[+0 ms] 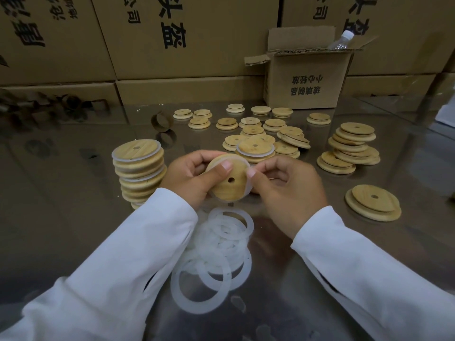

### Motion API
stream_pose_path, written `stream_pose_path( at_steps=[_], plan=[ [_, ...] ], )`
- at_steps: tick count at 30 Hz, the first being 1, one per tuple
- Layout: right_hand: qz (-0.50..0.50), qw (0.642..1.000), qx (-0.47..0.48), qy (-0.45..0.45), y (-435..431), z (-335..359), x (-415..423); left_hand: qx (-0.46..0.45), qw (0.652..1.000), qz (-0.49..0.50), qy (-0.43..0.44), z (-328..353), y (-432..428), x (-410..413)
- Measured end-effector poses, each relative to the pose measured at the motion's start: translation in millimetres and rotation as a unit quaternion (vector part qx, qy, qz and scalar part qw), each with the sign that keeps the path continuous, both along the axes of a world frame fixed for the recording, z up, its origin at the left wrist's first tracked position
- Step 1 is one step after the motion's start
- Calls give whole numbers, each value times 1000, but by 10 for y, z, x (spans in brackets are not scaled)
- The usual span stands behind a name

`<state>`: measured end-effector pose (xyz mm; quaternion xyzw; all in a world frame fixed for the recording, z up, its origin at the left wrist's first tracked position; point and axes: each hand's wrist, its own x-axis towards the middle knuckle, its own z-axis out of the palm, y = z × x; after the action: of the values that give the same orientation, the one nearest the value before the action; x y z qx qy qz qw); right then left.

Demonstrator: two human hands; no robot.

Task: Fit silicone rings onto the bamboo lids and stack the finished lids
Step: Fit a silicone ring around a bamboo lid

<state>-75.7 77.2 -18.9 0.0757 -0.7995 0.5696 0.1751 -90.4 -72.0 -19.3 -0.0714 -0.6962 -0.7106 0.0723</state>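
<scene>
— White sleeves [118, 262] come in from the near edge, and between them a loose heap of translucent silicone rings [216, 244] lies on the steel table [73, 193].
— And the hands?
— Both are raised just beyond the heap. The left hand [187, 178] grips a bamboo lid [225, 190] by its rim, fingers curled behind it and thumb pressed on the face above the centre hole. The right hand [288, 190] pinches a ring [247, 188] at the lid's right edge between thumb and forefinger; how far the ring sits round the lid, I cannot tell.
— Where are the finished ones?
— Left of the hands, in a tall stack of ringed lids [139, 173] that leans a little. One more ringed lid [255, 146] tops a low pile just behind the hands.
— Bare ones?
— Loose lids [274, 124] are scattered across the far middle, a tumbled stack [352, 148] stands to the right, and a single lid [373, 205] lies near right.
— Behind that?
— A small open carton [307, 80] holds a plastic bottle [342, 40], with large printed cartons [184, 38] along the far side.
</scene>
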Motion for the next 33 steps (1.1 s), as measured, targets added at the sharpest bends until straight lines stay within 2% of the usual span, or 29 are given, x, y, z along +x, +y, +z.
stream_pose_path(
  at_steps=[7, 10, 15, 28, 33],
  plan=[
    [-28, 998, 50, 31, 20, -30, -14, -80, 996, -32, -6, -11, 8, 40],
    [-22, 999, 39, 16, 28, -26, -24, -101, 994, -31, 1, 2, -25, 30],
    [5, 1000, -6, -14, 34, 7, -36, -73, 997, -32, -10, 12, -32, 35],
    [37, 999, -21, -29, 25, 72, -29, -25, 998, -47, -24, 27, -72, 2],
    [60, 995, -58, -52, 40, 76, -15, -40, 998, -41, -15, 22, -65, 14]
  ],
)
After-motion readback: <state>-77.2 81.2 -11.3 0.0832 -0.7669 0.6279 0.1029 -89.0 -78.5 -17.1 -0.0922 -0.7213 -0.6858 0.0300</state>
